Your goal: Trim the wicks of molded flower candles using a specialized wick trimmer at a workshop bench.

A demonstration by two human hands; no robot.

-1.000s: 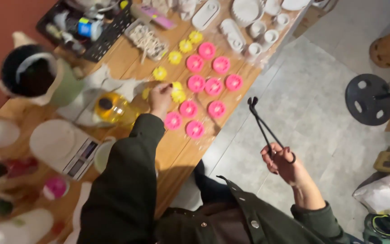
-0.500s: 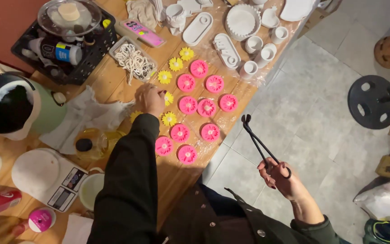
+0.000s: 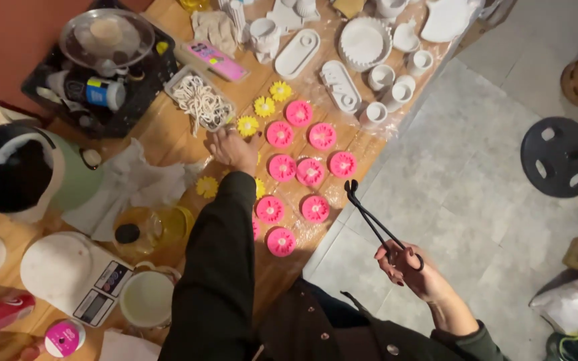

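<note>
A person's right hand (image 3: 413,267) gripped a pair of long black scissor-like tongs (image 3: 376,224) by the finger loops, holding them off the edge of the wooden surface (image 3: 162,134), tips closed and pointing at the pink flower-shaped pieces (image 3: 309,170). The tool looked stiff and light, best held at the loops. Further in, the left hand (image 3: 232,148), sleeved in black, reached among yellow flower-shaped pieces (image 3: 264,105) beside a tray of pale strands (image 3: 201,103); whether its fingers held anything could not be told. Those small cast flowers seemed light and easily chipped, best pinched gently at the rim
</note>
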